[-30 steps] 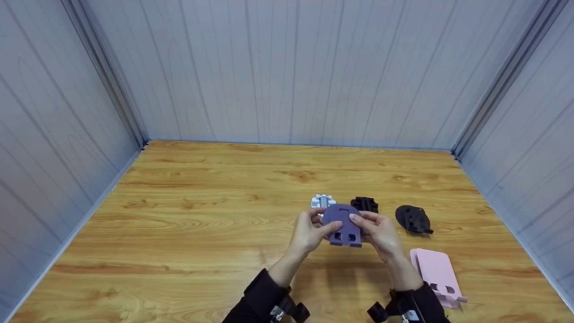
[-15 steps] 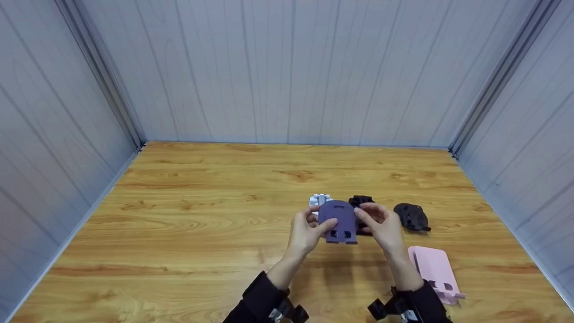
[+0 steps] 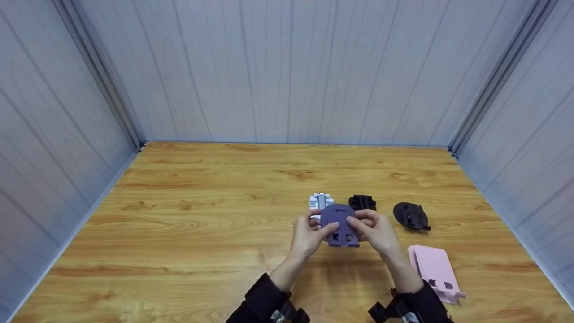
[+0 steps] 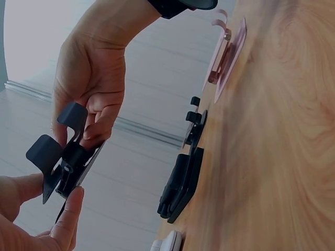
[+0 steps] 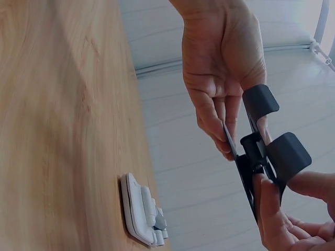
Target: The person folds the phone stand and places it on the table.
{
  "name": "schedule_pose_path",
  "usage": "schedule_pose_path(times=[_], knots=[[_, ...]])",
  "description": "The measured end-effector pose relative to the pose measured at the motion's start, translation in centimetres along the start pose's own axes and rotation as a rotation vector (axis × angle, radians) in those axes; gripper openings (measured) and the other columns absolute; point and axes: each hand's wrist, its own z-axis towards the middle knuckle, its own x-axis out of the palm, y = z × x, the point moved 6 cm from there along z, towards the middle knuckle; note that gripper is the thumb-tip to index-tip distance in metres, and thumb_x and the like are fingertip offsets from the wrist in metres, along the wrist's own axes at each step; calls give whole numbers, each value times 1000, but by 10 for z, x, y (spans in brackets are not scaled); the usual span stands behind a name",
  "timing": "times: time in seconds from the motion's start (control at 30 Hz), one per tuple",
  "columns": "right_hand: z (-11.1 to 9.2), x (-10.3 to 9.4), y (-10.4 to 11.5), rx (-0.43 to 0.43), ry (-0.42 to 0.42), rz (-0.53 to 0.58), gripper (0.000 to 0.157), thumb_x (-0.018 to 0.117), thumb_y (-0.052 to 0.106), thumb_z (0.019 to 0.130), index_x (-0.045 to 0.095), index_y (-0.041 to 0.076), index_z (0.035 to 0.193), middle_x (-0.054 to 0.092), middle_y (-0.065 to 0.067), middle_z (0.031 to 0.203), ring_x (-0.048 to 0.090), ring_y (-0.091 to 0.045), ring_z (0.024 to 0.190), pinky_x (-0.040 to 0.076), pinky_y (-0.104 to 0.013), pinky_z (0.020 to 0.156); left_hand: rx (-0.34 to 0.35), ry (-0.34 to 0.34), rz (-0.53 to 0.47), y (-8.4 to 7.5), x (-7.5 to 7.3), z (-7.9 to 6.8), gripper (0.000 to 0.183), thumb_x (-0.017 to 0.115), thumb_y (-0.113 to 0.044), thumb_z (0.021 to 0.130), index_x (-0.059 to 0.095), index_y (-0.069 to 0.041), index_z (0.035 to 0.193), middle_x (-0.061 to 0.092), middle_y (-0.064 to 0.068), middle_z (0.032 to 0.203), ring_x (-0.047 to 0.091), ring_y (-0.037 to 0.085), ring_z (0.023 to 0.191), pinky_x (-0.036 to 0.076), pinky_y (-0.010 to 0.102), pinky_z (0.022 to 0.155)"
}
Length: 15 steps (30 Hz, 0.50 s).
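A purple folding phone stand (image 3: 339,215) with a rounded top and two cut-outs is held up over the table between both hands. My left hand (image 3: 306,235) grips its left edge, thumb on the front plate and fingers behind. On the opposite edge my right hand (image 3: 377,231) pinches it the same way, thumb near the middle of the plate. Both wrist views show the stand edge-on: its two curved lips (image 4: 44,152) stick out, and a hinge (image 5: 255,150) sits between two nearly parallel plates. Part of the back plate is hidden by fingers.
Just beyond the hands lie a white folded stand (image 3: 321,200) and a black folded stand (image 3: 362,202). Farther right is a round black stand (image 3: 411,216), and a pink phone stand (image 3: 436,269) lies beside the right forearm. Pale panel walls (image 3: 287,72) enclose the wooden table (image 3: 202,224).
Half a second ago the right thumb was out at the stand's right edge; now it is back on the front plate. The stand has shifted and tilted slightly, with the left hand holding on throughout.
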Motion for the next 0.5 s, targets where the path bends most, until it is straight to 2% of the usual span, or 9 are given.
schedule_pose_path(times=[0.17, 0.3, 0.4, 0.5], knots=[[0, 1, -1, -23, 35, 26, 23, 58, -1, 83, 50, -15, 99, 64, -9, 70, 59, -13, 54, 51, -25, 51, -30, 30, -8, 4, 2, 0, 46, 68, 1, 74, 45, 15, 111, 62, 16, 75, 58, 14, 59, 52, 29, 52], [-2, -2, -2, -21, 58, 37, 22, 57, -2, 83, 50, -16, 99, 64, -8, 70, 60, -13, 55, 51, -24, 53, -62, 98, -7, 7, 5, 0, 41, 64, 1, 78, 43, 16, 110, 61, 20, 78, 60, 18, 63, 53, 33, 54], [-2, -7, -5, -12, 62, 25, 23, 56, -2, 84, 49, -17, 100, 64, -6, 70, 60, -12, 57, 51, -23, 54, -70, 125, 23, 8, 5, -1, 41, 63, -4, 81, 43, 15, 112, 61, 16, 77, 59, 17, 64, 53, 36, 59], [-5, -14, -10, 3, 67, 11, 25, 54, -2, 85, 48, -19, 103, 63, -5, 69, 60, -11, 58, 51, -22, 55, -57, 123, 85, 8, 1, -3, 43, 63, -11, 82, 45, 13, 113, 59, 12, 76, 57, 14, 64, 53, 36, 62]])
